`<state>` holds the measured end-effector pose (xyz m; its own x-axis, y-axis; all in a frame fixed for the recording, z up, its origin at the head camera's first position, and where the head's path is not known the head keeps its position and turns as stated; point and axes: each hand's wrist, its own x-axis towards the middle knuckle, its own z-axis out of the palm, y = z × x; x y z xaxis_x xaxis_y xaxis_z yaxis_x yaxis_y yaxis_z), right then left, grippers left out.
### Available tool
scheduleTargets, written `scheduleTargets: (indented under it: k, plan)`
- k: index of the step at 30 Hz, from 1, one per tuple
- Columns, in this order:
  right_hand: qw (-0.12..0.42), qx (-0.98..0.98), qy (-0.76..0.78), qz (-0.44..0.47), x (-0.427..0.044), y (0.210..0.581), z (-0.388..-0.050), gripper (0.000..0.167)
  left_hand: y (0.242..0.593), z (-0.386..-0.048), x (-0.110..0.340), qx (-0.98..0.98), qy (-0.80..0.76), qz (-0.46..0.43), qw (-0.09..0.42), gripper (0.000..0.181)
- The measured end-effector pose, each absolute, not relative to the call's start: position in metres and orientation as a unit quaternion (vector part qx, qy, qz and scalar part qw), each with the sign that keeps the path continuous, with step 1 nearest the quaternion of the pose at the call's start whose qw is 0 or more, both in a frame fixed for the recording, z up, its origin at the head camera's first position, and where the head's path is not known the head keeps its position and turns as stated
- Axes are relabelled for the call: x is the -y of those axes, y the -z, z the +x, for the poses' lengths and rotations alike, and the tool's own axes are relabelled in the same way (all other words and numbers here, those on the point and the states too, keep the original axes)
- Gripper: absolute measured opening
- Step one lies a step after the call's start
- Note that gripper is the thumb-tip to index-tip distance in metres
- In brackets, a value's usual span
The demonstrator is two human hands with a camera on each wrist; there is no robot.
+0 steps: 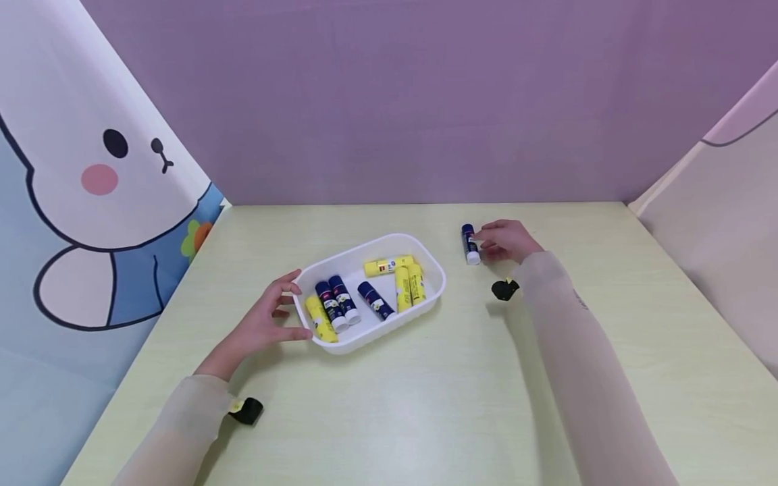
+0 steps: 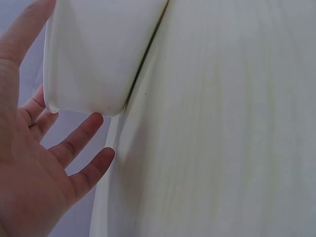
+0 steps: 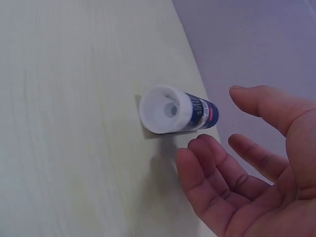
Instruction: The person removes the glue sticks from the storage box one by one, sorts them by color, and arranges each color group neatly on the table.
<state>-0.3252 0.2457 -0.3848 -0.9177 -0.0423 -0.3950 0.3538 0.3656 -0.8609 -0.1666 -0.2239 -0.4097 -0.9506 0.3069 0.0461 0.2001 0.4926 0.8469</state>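
Observation:
A white plastic tray (image 1: 389, 329) stands on the table, holding three dark blue glue sticks (image 1: 377, 301) and several yellow glue sticks (image 1: 389, 265). At the tray's left end is my left hand (image 1: 264, 317), its fingers spread against the rim and the thumb at the near corner. In the left wrist view some fingertips touch the tray's end wall (image 2: 84, 59). Right of the tray, a single blue glue stick (image 1: 470, 244) with a white base lies on the table. My right hand (image 1: 509, 238) is close beside it, fingers loosely bent and apart from it in the right wrist view.
The pale wooden table (image 1: 389, 418) reaches back to a purple backdrop (image 1: 413, 101). A cartoon-printed cloth (image 1: 121, 223) hangs along the left side and a pale cloth (image 1: 723, 229) along the right. Black straps (image 1: 504, 290) hang at both wrists.

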Motion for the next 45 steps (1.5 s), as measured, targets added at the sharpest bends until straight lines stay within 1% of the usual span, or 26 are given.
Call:
scheduleTargets:
  k: [6, 20, 29, 34, 45]
  plan:
    - [0.187, -0.800, 0.565, 0.084, -0.242, 0.371, -0.322, 0.064, 0.409, -0.165, 0.224, -0.863, -0.480, 0.145, 0.056, 0.067]
    - [0.170, -0.827, 0.535, 0.034, -0.222, 0.348, -0.320, 0.059, 0.409, -0.166, 0.224, -0.861, -0.484, 0.147, 0.059, 0.068]
    - [0.171, -0.834, 0.525, 0.005, -0.204, 0.336, -0.315, 0.054, 0.409, -0.166, 0.223, -0.861, -0.484, 0.145, 0.058, 0.068]
    - [0.171, -0.836, 0.520, -0.009, -0.193, 0.331, -0.313, 0.053, 0.409, -0.167, 0.223, -0.860, -0.485, 0.145, 0.059, 0.068]
    - [0.192, -0.839, 0.506, -0.054, -0.170, 0.329, -0.308, 0.056, 0.409, -0.167, 0.222, -0.859, -0.488, 0.146, 0.059, 0.067]
